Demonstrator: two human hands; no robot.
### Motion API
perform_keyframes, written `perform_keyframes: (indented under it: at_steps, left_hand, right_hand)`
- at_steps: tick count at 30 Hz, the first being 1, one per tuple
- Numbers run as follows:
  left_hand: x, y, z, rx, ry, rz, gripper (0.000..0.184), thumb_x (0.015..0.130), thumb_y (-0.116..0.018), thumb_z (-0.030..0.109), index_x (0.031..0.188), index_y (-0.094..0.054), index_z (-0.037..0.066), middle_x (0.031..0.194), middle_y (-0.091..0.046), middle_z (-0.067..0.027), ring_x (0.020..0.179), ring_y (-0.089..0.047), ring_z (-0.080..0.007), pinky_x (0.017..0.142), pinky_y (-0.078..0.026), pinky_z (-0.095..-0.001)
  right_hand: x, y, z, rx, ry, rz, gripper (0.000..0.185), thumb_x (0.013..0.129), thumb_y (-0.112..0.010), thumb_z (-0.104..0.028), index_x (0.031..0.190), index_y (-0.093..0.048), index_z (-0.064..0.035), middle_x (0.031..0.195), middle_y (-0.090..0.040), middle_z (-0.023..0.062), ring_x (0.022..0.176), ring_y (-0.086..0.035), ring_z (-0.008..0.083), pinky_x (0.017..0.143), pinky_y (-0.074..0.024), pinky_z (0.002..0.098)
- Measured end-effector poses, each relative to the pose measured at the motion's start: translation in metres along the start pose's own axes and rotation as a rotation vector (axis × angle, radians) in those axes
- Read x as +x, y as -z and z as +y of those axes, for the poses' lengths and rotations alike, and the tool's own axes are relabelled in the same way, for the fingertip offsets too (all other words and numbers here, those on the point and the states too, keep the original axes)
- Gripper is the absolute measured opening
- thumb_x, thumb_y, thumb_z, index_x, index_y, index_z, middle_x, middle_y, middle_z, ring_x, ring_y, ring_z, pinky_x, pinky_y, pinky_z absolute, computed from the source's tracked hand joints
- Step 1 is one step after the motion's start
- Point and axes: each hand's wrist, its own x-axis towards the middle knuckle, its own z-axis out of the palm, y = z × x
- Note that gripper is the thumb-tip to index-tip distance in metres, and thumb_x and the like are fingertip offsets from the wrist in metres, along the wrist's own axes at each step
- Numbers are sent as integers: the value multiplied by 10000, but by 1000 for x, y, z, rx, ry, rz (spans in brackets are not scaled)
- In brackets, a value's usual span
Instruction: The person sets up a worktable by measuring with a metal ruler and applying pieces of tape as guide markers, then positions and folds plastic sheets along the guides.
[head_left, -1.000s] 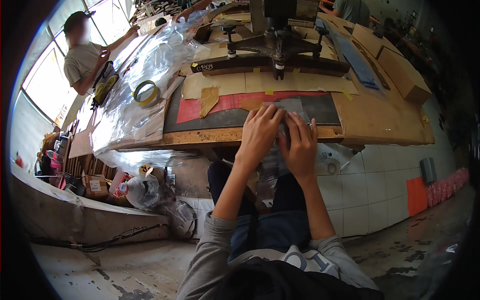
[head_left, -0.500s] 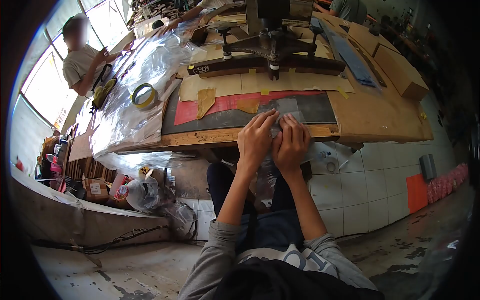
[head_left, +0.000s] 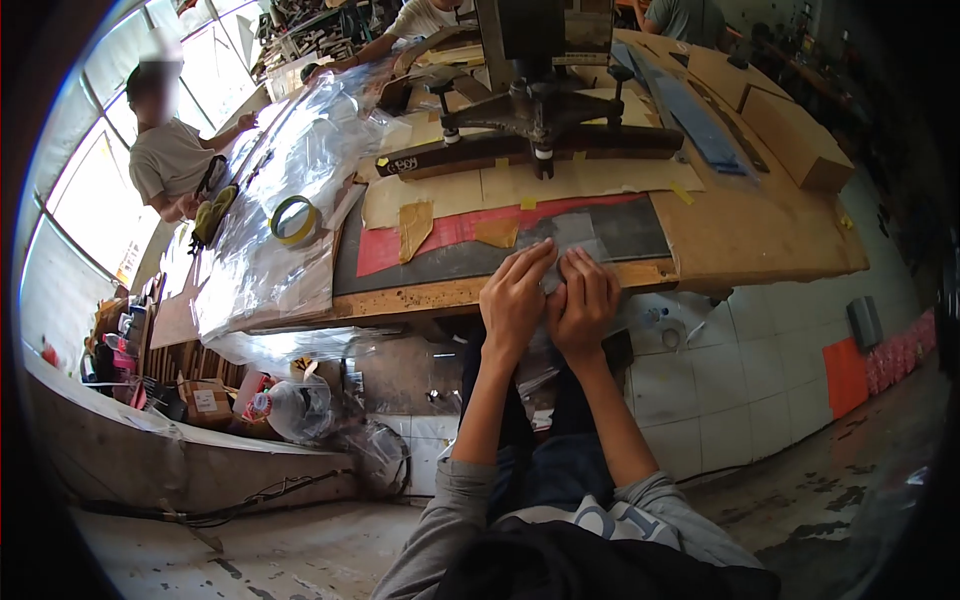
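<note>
Side by side at the table's front edge, my left hand and my right hand are closed with bent fingers. Between and beneath them is a thin clear plastic sheet, which both hands pinch. Its far part lies flat on the dark mat; folds of clear plastic seem to hang below my hands. My fingertips hide where it is gripped. Past the mat lies a red strip with two brown tape pieces on it. A black metal press bar stands behind.
On the left, a tape roll rests on plastic sheeting. A cardboard box and blue strips are at the right. One co-worker stands left; others are at the far side. A large bottle sits below.
The camera view has shifted slightly. My hands stay together on the plastic at the table edge. The co-worker at the left has lowered one hand.
</note>
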Motion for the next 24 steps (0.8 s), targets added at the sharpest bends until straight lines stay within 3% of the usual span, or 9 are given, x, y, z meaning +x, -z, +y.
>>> perform_keyframes:
  at_steps: [10, 14, 18, 21, 24]
  left_hand:
    - [-3, 5, -3, -35, 3, -61, 419, 640, -561, -68, 1016, -690, 67, 1103, -667, -31, 1017, -631, -211, 844, -527, -324]
    - [3, 18, -8, -74, -27, -200, 414, 723, -553, -56, 1106, -659, 60, 1164, -637, -64, 1075, -602, -234, 875, -517, -336]
    - [9, 34, -16, -42, -82, -364, 444, 784, -563, -14, 1196, -622, 141, 1261, -572, -107, 1167, -541, -265, 967, -451, -396]
    - [12, 45, -23, 139, -154, -440, 488, 800, -574, 28, 1230, -602, 258, 1357, -490, -129, 1280, -441, -283, 1062, -339, -453]
    - [11, 45, -22, 217, -189, -341, 516, 761, -584, 34, 1221, -612, 267, 1341, -508, -97, 1215, -495, -249, 1029, -373, -407]
  right_hand:
    - [-7, 9, -1, 56, -5, -97, 313, 911, -444, -163, 1111, -604, 19, 1149, -597, 139, 1154, -544, 268, 1002, -344, 420]
    - [-4, 11, 1, 49, 17, -135, 332, 889, -469, -149, 1140, -589, 31, 1188, -578, 142, 1178, -525, 265, 1008, -345, 418]
    - [9, 26, 12, 105, 35, -325, 375, 842, -515, -142, 1183, -585, -2, 1251, -555, 112, 1218, -491, 255, 1021, -327, 443]
    - [29, 45, 32, 115, 108, -531, 403, 812, -561, -180, 1196, -598, -61, 1294, -538, 72, 1256, -460, 245, 1064, -255, 526]
    - [44, 53, 39, -18, 178, -468, 404, 816, -582, -246, 1194, -610, -107, 1322, -522, 41, 1287, -436, 222, 1086, -156, 602]
